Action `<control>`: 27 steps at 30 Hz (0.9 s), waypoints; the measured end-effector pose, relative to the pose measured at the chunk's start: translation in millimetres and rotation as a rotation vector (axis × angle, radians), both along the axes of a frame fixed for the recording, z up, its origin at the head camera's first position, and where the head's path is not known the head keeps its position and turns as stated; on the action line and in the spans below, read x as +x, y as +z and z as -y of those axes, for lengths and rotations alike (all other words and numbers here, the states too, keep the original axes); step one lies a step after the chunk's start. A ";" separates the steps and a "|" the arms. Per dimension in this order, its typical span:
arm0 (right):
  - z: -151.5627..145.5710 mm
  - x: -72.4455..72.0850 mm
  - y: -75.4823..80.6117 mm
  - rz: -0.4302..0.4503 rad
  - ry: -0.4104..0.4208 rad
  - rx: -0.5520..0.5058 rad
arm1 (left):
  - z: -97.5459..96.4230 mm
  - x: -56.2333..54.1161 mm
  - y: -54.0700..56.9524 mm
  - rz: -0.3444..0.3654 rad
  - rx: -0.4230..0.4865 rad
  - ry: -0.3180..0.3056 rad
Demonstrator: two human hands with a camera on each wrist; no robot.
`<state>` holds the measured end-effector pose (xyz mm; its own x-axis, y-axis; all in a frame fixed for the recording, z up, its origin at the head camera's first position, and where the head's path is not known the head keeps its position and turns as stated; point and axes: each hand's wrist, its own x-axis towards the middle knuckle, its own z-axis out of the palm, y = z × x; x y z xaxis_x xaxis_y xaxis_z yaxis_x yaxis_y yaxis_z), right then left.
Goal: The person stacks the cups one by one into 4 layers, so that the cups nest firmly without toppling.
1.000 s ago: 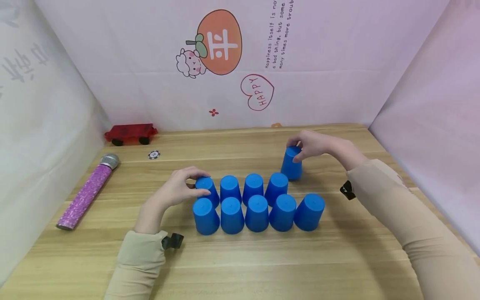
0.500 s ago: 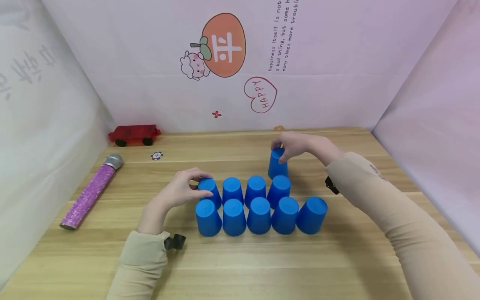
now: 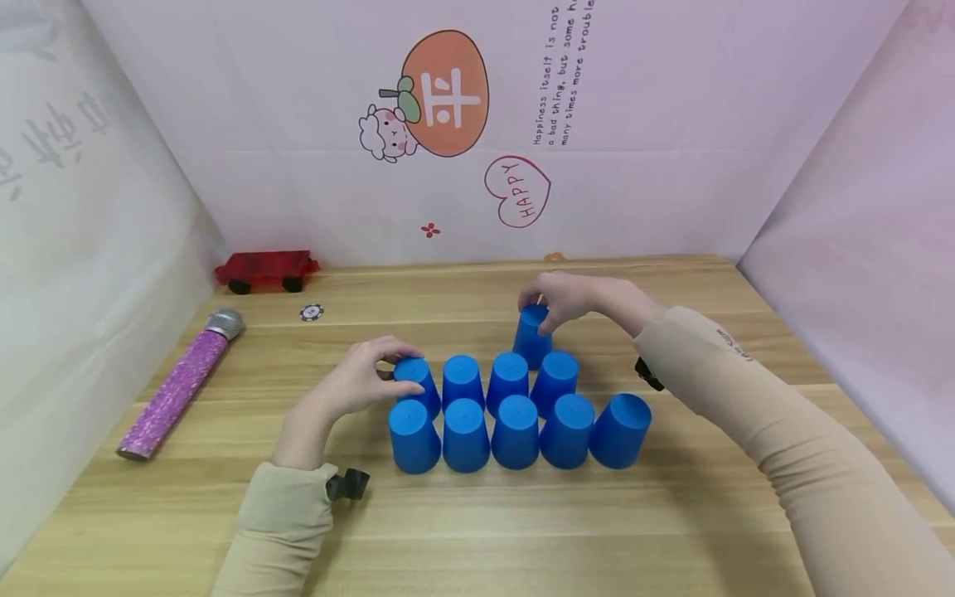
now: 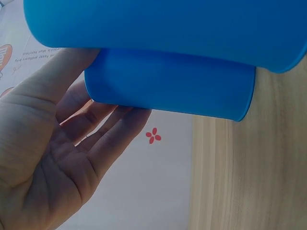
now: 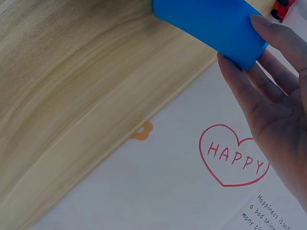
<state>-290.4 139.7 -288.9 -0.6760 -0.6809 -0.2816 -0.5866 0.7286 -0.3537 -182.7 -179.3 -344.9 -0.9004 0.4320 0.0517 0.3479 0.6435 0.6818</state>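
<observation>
Upside-down blue cups stand in two rows on the wooden table, several in the front row [image 3: 516, 435] and several in the row behind. My left hand [image 3: 358, 377] grips the leftmost cup of the back row [image 3: 416, 381] near its top, thumb on the near side and fingers on the far side. In the left wrist view a front-row cup [image 4: 163, 28] partly covers that gripped cup [image 4: 172, 84]. Behind the back row, my right hand [image 3: 567, 298] holds another blue cup [image 3: 531, 340] by its upper end, between thumb and fingers; its lower edge is partly hidden by the cups in front.
On the left lie a microphone [image 3: 182, 385] with a glittery purple handle and a poker chip [image 3: 312, 313]. A red toy wagon [image 3: 267, 271] stands at the back left corner. White printed cloth [image 3: 642, 199] walls the table at the back and both sides.
My right hand has carried its cup leftward and slightly nearer, from beyond the right end of the back row to behind it. The left hand keeps its grip in place.
</observation>
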 end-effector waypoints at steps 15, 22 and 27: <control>4.1 7.9 -1.9 0.022 0.030 -0.036 | 0.9 0.8 1.1 0.012 0.011 0.011; -4.9 7.7 -5.5 0.044 0.012 -0.085 | 1.0 2.4 2.0 0.017 -0.019 0.018; -26.4 9.5 -1.9 0.042 -0.048 -0.122 | 0.2 1.6 3.8 0.010 -0.035 -0.003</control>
<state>-281.0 166.1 -290.8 -0.6979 -0.6792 -0.2271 -0.5353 0.7054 -0.4647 -181.1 -179.5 -341.1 -0.8995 0.4361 0.0275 0.3431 0.6657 0.6626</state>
